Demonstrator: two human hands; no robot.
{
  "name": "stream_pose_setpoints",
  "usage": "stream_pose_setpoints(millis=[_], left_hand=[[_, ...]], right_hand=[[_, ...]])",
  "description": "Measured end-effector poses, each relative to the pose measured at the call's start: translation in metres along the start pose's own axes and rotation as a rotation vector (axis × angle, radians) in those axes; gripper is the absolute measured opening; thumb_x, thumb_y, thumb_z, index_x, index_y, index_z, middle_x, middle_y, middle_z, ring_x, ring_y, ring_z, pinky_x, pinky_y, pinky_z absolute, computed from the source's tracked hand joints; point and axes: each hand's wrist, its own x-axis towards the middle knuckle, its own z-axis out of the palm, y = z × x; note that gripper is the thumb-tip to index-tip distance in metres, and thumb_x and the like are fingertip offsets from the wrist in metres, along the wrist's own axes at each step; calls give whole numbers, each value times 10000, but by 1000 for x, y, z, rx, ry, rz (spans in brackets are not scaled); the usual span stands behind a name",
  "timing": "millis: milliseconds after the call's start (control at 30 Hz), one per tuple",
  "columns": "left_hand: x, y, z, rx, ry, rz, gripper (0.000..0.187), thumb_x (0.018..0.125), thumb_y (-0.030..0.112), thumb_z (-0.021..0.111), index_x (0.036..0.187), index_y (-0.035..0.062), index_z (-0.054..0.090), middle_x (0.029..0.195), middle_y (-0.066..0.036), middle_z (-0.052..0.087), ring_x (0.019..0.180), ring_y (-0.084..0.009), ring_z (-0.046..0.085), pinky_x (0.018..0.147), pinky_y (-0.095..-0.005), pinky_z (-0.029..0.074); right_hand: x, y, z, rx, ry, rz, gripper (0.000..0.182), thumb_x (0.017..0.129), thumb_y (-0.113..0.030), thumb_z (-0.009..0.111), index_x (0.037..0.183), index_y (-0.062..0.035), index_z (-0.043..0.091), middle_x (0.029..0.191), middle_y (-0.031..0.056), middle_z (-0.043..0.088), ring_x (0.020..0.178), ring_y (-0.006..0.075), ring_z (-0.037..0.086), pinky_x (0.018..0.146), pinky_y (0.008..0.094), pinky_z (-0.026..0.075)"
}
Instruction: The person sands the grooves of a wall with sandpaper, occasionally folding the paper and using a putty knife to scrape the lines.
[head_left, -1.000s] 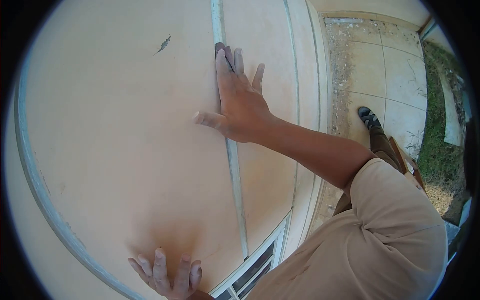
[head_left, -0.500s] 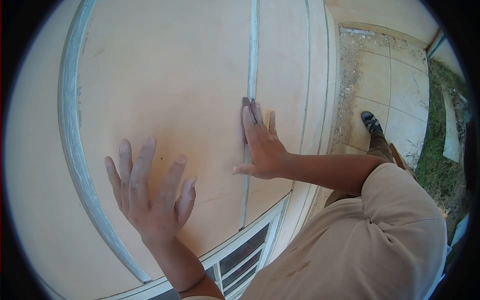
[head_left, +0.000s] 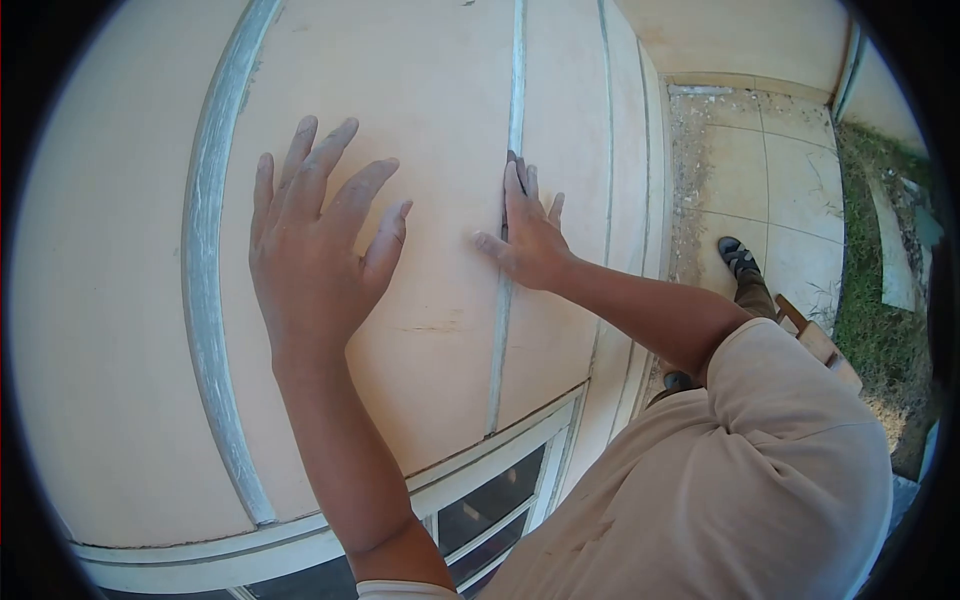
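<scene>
My right hand (head_left: 535, 235) lies along a narrow pale grey strip (head_left: 517, 80) running up the peach wall (head_left: 430, 100). Under its outstretched fingers, a dark brown piece of sandpaper (head_left: 511, 157) is pressed to that strip, mostly covered by the hand. To the left, my left hand (head_left: 318, 235) has its fingers spread and holds nothing; whitish dust coats the fingertips. It is over the wall between the narrow strip and a wider, streaked grey band (head_left: 205, 270).
Below the hands is a pale window frame (head_left: 480, 455) with dark panes. On the right, a tiled walkway (head_left: 800, 190) strewn with debris borders grass (head_left: 865, 270). My sandalled foot (head_left: 739, 257) stands on the tiles, near a wooden piece (head_left: 820, 350).
Both hands have gone higher up the wall, the left one farther. The sandpaper has travelled upward along the narrow strip under my right hand. The camera view has shifted somewhat.
</scene>
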Motion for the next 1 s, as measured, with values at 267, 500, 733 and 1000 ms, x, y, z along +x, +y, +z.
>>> stream_pose_setpoints(millis=[267, 500, 733, 1000], left_hand=[[2, -2, -9, -48, 16, -54, 248, 794, 199, 742, 1040, 187, 712, 1268, -20, 638, 1287, -261, 530, 1119, -522, 359], [0, -1, -28, -101, 130, -2, 252, 787, 191, 746, 1035, 167, 708, 1119, -23, 701, 1135, -240, 626, 1032, -459, 451], [2, 24, -39, -227, 40, -23, 255, 793, 214, 748, 1032, 131, 712, 1043, -37, 712, 1027, -218, 654, 880, -381, 512], [-5, 43, -13, -310, -163, -53, 316, 851, 317, 710, 1115, 143, 694, 1064, -40, 711, 1026, -198, 656, 882, -382, 489]], right_hand=[[-37, 73, -70, 1086, -245, 66, 817, 969, -694, 217, 1456, -77, 440, 1508, 119, 425, 1469, 236, 220, 1158, 594, 2], [-51, 16, -149, 1289, -241, 296, 723, 994, -619, 248, 1393, -84, 526, 1482, 87, 465, 1455, 257, 251, 1160, 579, -34], [-59, -14, -157, 1211, -193, 301, 495, 1002, -392, 400, 1331, -67, 577, 1347, 48, 580, 1293, 202, 438, 1054, 470, 272], [-58, -23, -154, 1269, -311, 222, 481, 934, -300, 471, 1346, -66, 551, 1354, 88, 568, 1307, 240, 439, 1061, 512, 278]])
